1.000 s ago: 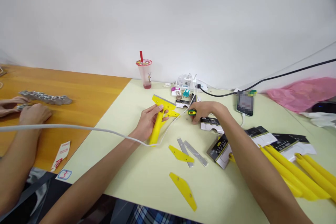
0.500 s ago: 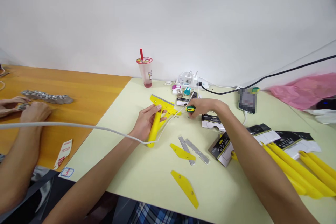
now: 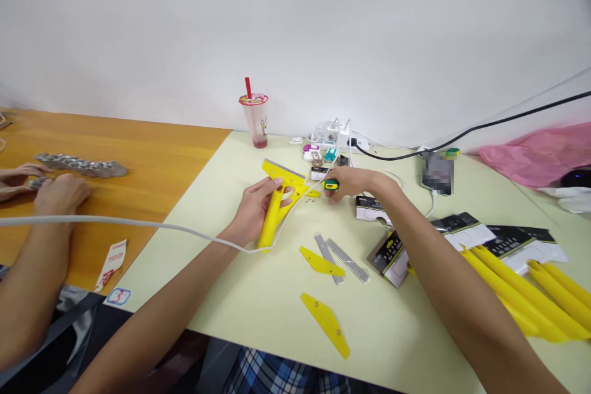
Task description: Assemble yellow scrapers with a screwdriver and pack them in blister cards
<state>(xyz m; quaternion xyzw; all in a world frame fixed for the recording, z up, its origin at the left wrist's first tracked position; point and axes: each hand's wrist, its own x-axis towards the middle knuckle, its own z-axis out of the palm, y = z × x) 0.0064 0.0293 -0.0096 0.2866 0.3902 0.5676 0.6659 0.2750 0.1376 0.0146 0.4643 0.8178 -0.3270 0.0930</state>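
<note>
- Scraper (image 3: 276, 205) over the table (image 3: 249, 305), blade edge (image 3: 284, 168) toward the wall (image 3: 295, 31); your left hand (image 3: 252, 212) is closed around it. Hold it steady.
- Your right hand (image 3: 348, 183) clasps a green-and-yellow tool handle (image 3: 331, 184); keep it clear of the white cable (image 3: 115, 220).

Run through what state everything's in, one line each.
Left hand, closed around scraper
Scraper, held
Right hand, closed on green handle
Green handle, gripped
Cup, upright, straw in, some red drink left
Phone, cable attached
Power strip, plugs inserted
Yellow plates, lying loose
Metal strips, one partly covered
Pink bag, crumpled
</note>
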